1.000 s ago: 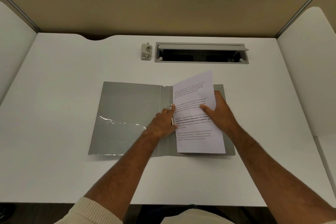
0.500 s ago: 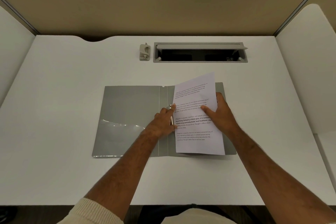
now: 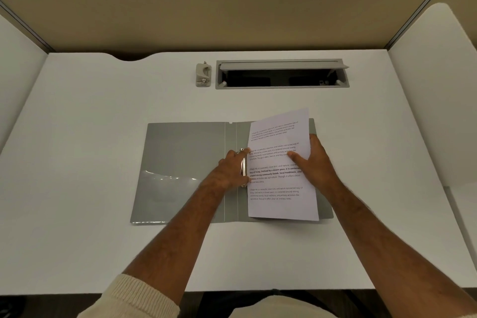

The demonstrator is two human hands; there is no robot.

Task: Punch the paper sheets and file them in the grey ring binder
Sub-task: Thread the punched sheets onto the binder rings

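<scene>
Left hand (image 3: 231, 171) curled on ring mechanism (image 3: 243, 168), steadying | right hand (image 3: 316, 162) pinches paper sheets (image 3: 281, 165), aligning holes | grey ring binder (image 3: 185, 162) open flat

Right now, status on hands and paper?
Left hand at ring mechanism. Right hand holds paper sheets over open grey binder. Nothing in the way.

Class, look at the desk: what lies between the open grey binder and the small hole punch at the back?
Nothing: the head view shows only bare white desk between the grey binder and the hole punch.
</scene>
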